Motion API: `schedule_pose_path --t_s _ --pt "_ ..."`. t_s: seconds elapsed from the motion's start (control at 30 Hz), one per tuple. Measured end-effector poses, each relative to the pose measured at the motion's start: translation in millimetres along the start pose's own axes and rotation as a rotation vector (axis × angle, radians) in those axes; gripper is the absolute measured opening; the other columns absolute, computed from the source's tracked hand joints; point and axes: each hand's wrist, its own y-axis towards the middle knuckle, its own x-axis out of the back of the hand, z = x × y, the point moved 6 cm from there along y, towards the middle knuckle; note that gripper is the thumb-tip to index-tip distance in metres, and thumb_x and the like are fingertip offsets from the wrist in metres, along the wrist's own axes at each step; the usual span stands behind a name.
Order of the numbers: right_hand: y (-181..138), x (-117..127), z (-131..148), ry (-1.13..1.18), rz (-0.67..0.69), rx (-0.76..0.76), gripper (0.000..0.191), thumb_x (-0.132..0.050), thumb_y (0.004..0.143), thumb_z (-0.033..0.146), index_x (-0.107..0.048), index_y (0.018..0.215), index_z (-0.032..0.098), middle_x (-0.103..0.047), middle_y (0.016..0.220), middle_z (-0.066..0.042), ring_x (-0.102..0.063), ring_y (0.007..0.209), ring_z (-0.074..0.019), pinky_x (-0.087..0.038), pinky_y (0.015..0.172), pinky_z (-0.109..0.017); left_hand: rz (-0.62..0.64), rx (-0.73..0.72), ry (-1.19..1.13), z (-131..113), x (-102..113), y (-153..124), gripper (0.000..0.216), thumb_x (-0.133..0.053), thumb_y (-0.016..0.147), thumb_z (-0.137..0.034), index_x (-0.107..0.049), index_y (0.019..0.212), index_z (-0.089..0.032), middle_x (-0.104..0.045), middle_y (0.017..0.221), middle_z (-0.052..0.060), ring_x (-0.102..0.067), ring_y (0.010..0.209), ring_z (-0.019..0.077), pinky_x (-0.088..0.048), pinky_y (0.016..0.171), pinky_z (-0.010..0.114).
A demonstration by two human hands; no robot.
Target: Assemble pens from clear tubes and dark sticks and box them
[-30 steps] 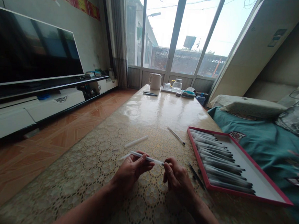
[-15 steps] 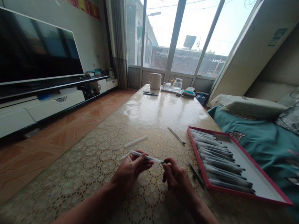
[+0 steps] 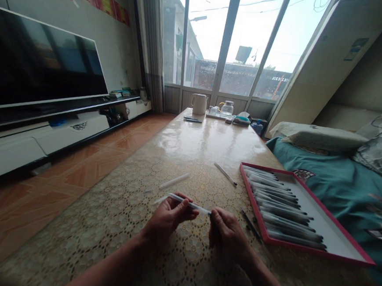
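Observation:
My left hand (image 3: 167, 218) is closed around a thin white pen (image 3: 189, 203), held level just above the lace-covered table (image 3: 111, 225). My right hand (image 3: 226, 231) pinches the pen's right tip with thumb and forefinger. A loose white pen barrel (image 3: 174, 181) lies on the table beyond my hands. Another slim pen (image 3: 225, 174) lies further right, and a dark pen (image 3: 250, 225) rests beside the tray. To the right sits a red-rimmed tray (image 3: 344, 256) with several pens laid in a row.
At the table's far end stand a white kettle (image 3: 199, 104) and a glass jug (image 3: 227, 108). A teal-covered sofa (image 3: 340, 181) with cushions borders the right side. A television (image 3: 41, 65) on a low white cabinet fills the left wall.
My right hand has slid slightly down and left along the pen's tip; the pen has tilted a little lower at its right end. The left hand has barely moved.

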Motion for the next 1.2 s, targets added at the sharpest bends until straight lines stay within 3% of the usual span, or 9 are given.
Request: schedule_pose_path --t_s 0.1,0.27,0.43,0.5,0.6,0.7,0.9,1.0,1.2 --pt "1.0 0.4 -4.1 0.038 0.012 -0.041 0.046 -0.034 0.090 0.059 -0.039 0.062 0.022 -0.052 0.039 0.004 -0.042 0.028 -0.0092 -0.028 0.032 -0.019 0.006 -0.005 0.030 0.1 0.0 -0.3 0.030 -0.079 0.067 -0.031 -0.059 0.081 -0.013 -0.074 0.076 0.007 -0.071 0.068 0.0181 -0.056 0.067 0.028" --pt "-1.1 4.6 15.5 -0.168 -0.028 0.157 0.037 -0.036 0.094 0.048 -0.057 0.088 0.017 -0.065 0.074 -0.003 -0.059 0.051 -0.0105 -0.044 0.051 -0.021 0.042 -0.091 0.235 -3.4 -1.3 -1.6 0.024 -0.074 0.072 -0.032 -0.065 0.083 -0.012 -0.072 0.073 0.007 -0.068 0.066 0.0152 -0.054 0.065 0.026" --pt "-2.1 -0.2 19.8 -0.331 0.027 0.235 0.026 -0.043 0.092 0.040 -0.059 0.093 0.019 -0.060 0.069 0.001 -0.055 0.052 -0.0102 -0.042 0.051 -0.020 0.072 -0.151 0.504 -8.6 -3.8 -1.3 0.027 -0.070 0.074 -0.034 -0.066 0.088 -0.011 -0.066 0.058 0.003 -0.059 0.051 0.0121 -0.044 0.047 0.021" --pt "-1.3 4.1 16.9 -0.347 -0.025 0.229 0.026 -0.041 0.093 0.039 -0.058 0.090 0.019 -0.059 0.066 0.001 -0.054 0.050 -0.0100 -0.041 0.049 -0.020 -0.023 -0.218 0.616 -21.1 2.9 -1.6 0.031 -0.067 0.076 -0.037 -0.064 0.093 -0.012 -0.063 0.055 0.001 -0.055 0.046 0.0116 -0.041 0.044 0.021" --pt "-1.4 16.1 13.1 -0.367 -0.169 0.195 0.029 -0.038 0.093 0.040 -0.055 0.086 0.019 -0.058 0.064 0.000 -0.055 0.049 -0.0111 -0.040 0.047 -0.020 -0.298 -0.398 0.801 -54.4 20.7 -8.2 0.027 -0.063 0.078 -0.037 -0.064 0.094 -0.015 -0.061 0.056 0.000 -0.054 0.048 0.0126 -0.040 0.046 0.023" --pt "-2.8 23.4 12.5 -0.387 -0.248 0.169 0.030 -0.037 0.093 0.042 -0.055 0.087 0.019 -0.059 0.064 0.000 -0.056 0.049 -0.0127 -0.041 0.047 -0.021 -0.454 -0.493 1.027 -81.5 32.0 -16.3 0.016 -0.065 0.074 -0.033 -0.067 0.078 -0.018 -0.063 0.061 0.002 -0.055 0.051 0.0140 -0.040 0.049 0.024" --pt "-3.3 24.0 15.3 -0.427 -0.258 0.172 0.030 -0.036 0.094 0.041 -0.055 0.086 0.019 -0.060 0.062 -0.001 -0.057 0.050 -0.0142 -0.040 0.049 -0.022 -0.332 -0.446 1.329 -84.6 34.7 -18.5 0.005 -0.069 0.066 -0.024 -0.067 0.062 -0.022 -0.063 0.061 0.001 -0.055 0.056 0.0164 -0.038 0.055 0.026" --pt "-3.5 24.8 17.8 -0.448 -0.271 0.188 0.030 -0.036 0.094 0.040 -0.056 0.086 0.018 -0.061 0.062 -0.002 -0.057 0.051 -0.0142 -0.040 0.050 -0.023 -0.252 -0.398 1.420 -72.7 34.2 -16.4 0.001 -0.068 0.066 -0.022 -0.067 0.065 -0.022 -0.063 0.066 0.002 -0.056 0.062 0.0178 -0.038 0.060 0.027" --pt "-3.1 22.6 17.4 -0.472 -0.238 0.179 0.026 -0.037 0.092 0.036 -0.055 0.092 0.017 -0.059 0.061 0.000 -0.053 0.047 -0.0128 -0.038 0.049 -0.023 -0.263 -0.361 1.588 -61.7 31.4 -14.7 0.004 -0.061 0.073 -0.017 -0.064 0.073 -0.019 -0.062 0.079 0.006 -0.058 0.073 0.0213 -0.041 0.069 0.030"
